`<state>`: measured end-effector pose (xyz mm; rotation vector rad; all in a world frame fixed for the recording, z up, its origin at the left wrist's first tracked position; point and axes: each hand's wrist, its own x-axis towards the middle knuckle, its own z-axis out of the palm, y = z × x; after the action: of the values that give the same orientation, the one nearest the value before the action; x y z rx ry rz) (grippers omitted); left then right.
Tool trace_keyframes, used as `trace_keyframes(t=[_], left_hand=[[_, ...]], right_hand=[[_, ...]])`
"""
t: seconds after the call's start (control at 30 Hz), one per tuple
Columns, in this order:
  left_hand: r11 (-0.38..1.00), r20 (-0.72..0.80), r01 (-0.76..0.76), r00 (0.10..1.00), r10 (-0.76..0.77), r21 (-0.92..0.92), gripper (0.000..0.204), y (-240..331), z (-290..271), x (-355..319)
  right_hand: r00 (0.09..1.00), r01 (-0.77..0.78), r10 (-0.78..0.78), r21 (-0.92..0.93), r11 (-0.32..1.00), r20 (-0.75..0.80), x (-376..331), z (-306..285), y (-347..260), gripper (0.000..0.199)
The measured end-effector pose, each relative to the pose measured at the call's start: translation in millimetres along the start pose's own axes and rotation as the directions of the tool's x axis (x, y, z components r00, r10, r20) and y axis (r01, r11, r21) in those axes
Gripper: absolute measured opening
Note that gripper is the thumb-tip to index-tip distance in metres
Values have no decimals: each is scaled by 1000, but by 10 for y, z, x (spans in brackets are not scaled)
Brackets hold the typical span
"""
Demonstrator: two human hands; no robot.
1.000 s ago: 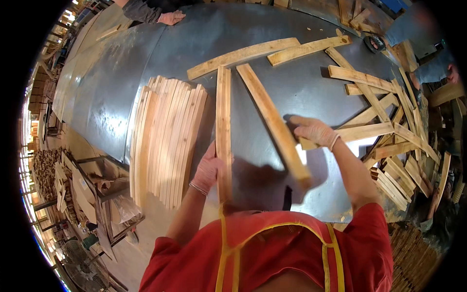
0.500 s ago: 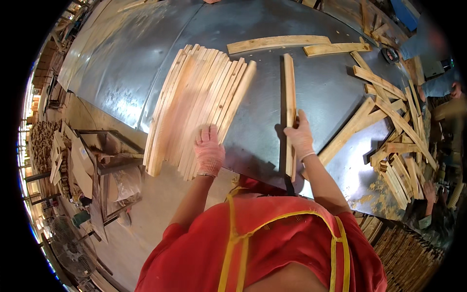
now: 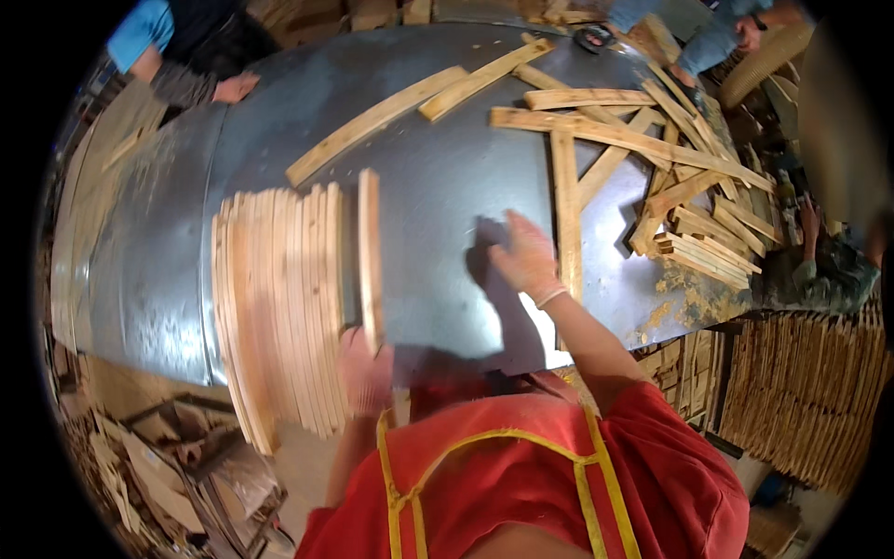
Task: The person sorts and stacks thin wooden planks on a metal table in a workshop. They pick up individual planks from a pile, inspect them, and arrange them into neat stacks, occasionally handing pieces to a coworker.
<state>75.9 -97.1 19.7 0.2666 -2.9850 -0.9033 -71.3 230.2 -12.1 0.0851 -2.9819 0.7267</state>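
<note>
Wooden slat [image 3: 370, 252] in left hand [image 3: 365, 373], beside a slat stack [image 3: 279, 307].

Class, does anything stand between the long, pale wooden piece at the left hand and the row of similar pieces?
No other wood: between the long, pale wooden piece and the row of pale wooden pieces shows a narrow gap of dark metal tabletop. Only the blurred left hand seems to reach into the gap's near end.

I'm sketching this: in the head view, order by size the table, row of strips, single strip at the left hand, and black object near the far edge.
Largest to smallest:
1. Table
2. Row of strips
3. Single strip
4. Black object
</note>
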Motion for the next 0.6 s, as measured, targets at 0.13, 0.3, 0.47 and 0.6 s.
trace_keyframes(t=[0.13,0.3,0.47,0.6], left_hand=[[827,-119,53,993,17,560,71,-810,257,-416],[932,20,-58,998,55,358,87,-60,385,89],[75,825,830,557,-96,-552,51,902,741,758],[242,828,812,559,-55,-532,41,1079,760,870]], right_hand=[[936,-322,342,-199,926,78,7,-755,617,77],[822,-556,435,350,754,368,161,-464,724,97],[805,-307,-33,464,831,592,1245,-716,314,50],[992,127,-121,-333,935,38,2615,-842,1080,56]])
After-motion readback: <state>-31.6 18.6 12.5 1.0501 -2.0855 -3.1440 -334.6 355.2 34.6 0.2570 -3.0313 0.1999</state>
